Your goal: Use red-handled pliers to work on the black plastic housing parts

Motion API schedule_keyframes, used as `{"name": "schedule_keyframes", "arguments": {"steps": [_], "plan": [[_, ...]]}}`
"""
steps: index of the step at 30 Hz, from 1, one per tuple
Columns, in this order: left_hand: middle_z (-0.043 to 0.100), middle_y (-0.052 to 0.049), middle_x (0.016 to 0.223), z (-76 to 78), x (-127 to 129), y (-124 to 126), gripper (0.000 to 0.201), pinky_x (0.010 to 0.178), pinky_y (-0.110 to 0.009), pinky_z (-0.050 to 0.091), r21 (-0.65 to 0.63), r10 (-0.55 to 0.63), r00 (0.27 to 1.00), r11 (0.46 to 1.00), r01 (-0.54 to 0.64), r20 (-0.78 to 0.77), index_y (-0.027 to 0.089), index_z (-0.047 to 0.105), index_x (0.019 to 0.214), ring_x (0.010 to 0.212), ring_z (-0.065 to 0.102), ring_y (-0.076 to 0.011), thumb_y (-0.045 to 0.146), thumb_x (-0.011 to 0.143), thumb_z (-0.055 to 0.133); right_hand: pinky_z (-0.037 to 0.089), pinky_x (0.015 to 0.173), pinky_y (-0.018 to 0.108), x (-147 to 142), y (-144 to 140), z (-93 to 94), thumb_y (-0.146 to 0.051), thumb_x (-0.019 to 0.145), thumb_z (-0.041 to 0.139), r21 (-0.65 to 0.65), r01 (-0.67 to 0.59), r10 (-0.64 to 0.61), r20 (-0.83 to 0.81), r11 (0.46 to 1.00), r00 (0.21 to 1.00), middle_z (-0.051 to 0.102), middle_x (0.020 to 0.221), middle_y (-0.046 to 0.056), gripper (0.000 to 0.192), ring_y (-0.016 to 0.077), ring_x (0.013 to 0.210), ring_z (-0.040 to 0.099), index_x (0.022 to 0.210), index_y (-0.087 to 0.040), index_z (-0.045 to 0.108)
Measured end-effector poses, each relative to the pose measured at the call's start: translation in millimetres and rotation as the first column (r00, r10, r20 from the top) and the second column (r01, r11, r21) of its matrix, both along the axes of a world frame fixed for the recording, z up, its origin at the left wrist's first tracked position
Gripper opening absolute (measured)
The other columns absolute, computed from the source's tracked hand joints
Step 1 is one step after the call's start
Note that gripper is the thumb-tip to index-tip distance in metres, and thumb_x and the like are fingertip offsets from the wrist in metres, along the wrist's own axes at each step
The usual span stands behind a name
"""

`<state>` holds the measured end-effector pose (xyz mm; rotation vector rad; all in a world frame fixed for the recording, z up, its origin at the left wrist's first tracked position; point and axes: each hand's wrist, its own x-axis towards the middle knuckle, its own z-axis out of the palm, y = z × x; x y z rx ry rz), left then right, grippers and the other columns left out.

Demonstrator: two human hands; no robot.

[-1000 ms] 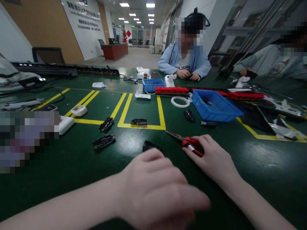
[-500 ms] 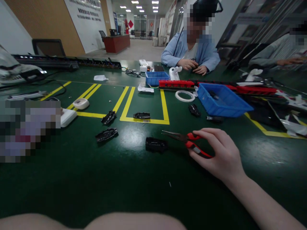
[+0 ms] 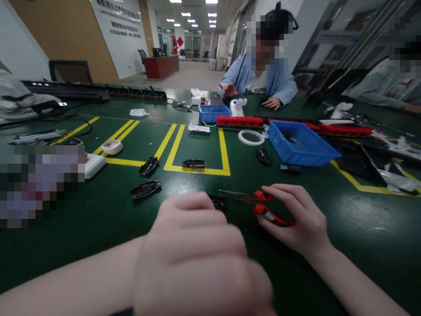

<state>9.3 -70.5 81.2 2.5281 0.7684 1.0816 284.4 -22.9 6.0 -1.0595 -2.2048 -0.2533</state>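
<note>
My right hand (image 3: 301, 215) holds long-nose pliers (image 3: 246, 199) by their red handles, thumb on one side and fingers on the other. The jaws point left, slightly parted. My left hand (image 3: 200, 254) looms large and slightly blurred in the front middle, its fingers curled into a fist; anything inside is hidden. Just beyond it lies a black plastic part (image 3: 219, 203), partly covered by the hand and close to the jaws. Farther left, similar black parts lie on the green table: one (image 3: 145, 189), another (image 3: 149, 166), and one (image 3: 193, 163) by the yellow tape.
A blue bin (image 3: 302, 147) holding dark pieces stands right of centre, with black parts (image 3: 263, 156) beside it. White tape rolls (image 3: 251, 138), a smaller blue bin (image 3: 213, 114) and red strips (image 3: 240, 121) lie farther back. A person in a blue shirt (image 3: 279, 74) sits across the table.
My left forearm, low along the bottom edge before, has risen, and the left hand now shows as a fist in front of the black part. The right hand with the pliers stays nearly in place.
</note>
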Motion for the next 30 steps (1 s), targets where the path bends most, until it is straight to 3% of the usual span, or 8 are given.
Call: {"name": "schedule_keyframes", "arguments": {"steps": [1, 3, 6, 10, 13, 20, 30], "plan": [[0.060, 0.004, 0.060, -1.5, 2, 10, 0.022, 0.054, -0.030, 0.042, 0.080, 0.004, 0.992, 0.997, -0.014, 0.127, 0.024, 0.056, 0.075, 0.051, 0.053, -0.0107, 0.028, 0.095, 0.047, 0.053, 0.079, 0.043, 0, 0, -0.1, -0.024, 0.078, 0.068, 0.002, -0.001, 0.001, 0.000, 1.000, 1.000, 0.062, 0.110, 0.010, 0.049, 0.0272, 0.097, 0.063, 0.125, -0.025, 0.055], [0.056, 0.002, 0.062, -12.0, 4, 31, 0.024, 0.053, -0.028, 0.040, 0.097, 0.030, 0.991, 0.994, -0.043, 0.130, 0.020, 0.052, 0.071, 0.053, 0.050, -0.0106, 0.022, 0.094, 0.045, 0.054, 0.079, 0.043, 1, 0, -0.9, -0.025, 0.078, 0.068, -0.003, 0.008, -0.008, -0.013, 1.000, 1.000, 0.062, 0.110, 0.010, 0.048, 0.0272, 0.097, 0.063, 0.124, -0.024, 0.055], [0.059, -0.002, 0.080, -36.1, 4, 56, 0.020, 0.060, -0.028, 0.043, 0.018, 0.155, 0.978, 0.988, -0.154, -0.138, 0.018, 0.057, 0.081, 0.070, 0.055, -0.0142, 0.027, 0.095, 0.047, 0.054, 0.080, 0.043, 1, 1, -2.5, -0.026, 0.078, 0.068, -0.021, 0.044, -0.045, -0.047, 0.999, 0.998, 0.063, 0.110, 0.010, 0.047, 0.0277, 0.097, 0.064, 0.123, -0.023, 0.057], [0.061, -0.006, 0.104, -57.8, 1, 67, 0.022, 0.078, -0.035, 0.049, -0.015, 0.099, 0.931, 0.994, -0.111, -0.351, 0.019, 0.060, 0.102, 0.093, 0.058, -0.0206, 0.037, 0.095, 0.050, 0.055, 0.080, 0.044, 1, 2, -2.9, -0.027, 0.078, 0.068, -0.037, 0.079, -0.082, -0.083, 0.996, 0.993, 0.065, 0.108, 0.010, 0.045, 0.0276, 0.095, 0.065, 0.122, -0.024, 0.059], [0.059, -0.008, 0.113, -63.1, -1, 69, 0.032, 0.085, -0.039, 0.050, -0.016, 0.076, 0.906, 0.996, -0.090, -0.416, 0.019, 0.058, 0.112, 0.101, 0.057, -0.0239, 0.043, 0.092, 0.055, 0.055, 0.082, 0.044, 0, 1, -1.5, -0.026, 0.078, 0.068, -0.050, 0.048, -0.051, -0.077, 0.998, 0.996, 0.065, 0.110, 0.009, 0.046, 0.0272, 0.097, 0.065, 0.122, -0.024, 0.059], [0.062, -0.006, 0.108, -71.3, -7, 78, 0.031, 0.082, -0.037, 0.049, -0.052, 0.016, 0.904, 0.998, -0.042, -0.427, 0.018, 0.059, 0.110, 0.097, 0.059, -0.0219, 0.041, 0.090, 0.061, 0.055, 0.079, 0.041, -1, 0, -0.3, -0.023, 0.078, 0.069, -0.027, -0.025, 0.025, 0.014, 0.999, 1.000, 0.064, 0.108, 0.011, 0.044, 0.0250, 0.095, 0.063, 0.121, -0.020, 0.057], [0.061, -0.004, 0.107, -75.1, -10, 87, 0.020, 0.083, -0.032, 0.049, -0.274, -0.037, 0.970, 0.961, -0.031, -0.241, 0.019, 0.061, 0.110, 0.098, 0.058, -0.0187, 0.031, 0.095, 0.059, 0.054, 0.081, 0.042, 2, 5, -2.0, -0.024, 0.079, 0.068, -0.075, -0.013, 0.014, 0.010, 0.997, 1.000, 0.064, 0.110, 0.011, 0.043, 0.0259, 0.096, 0.063, 0.121, -0.020, 0.058]]}}
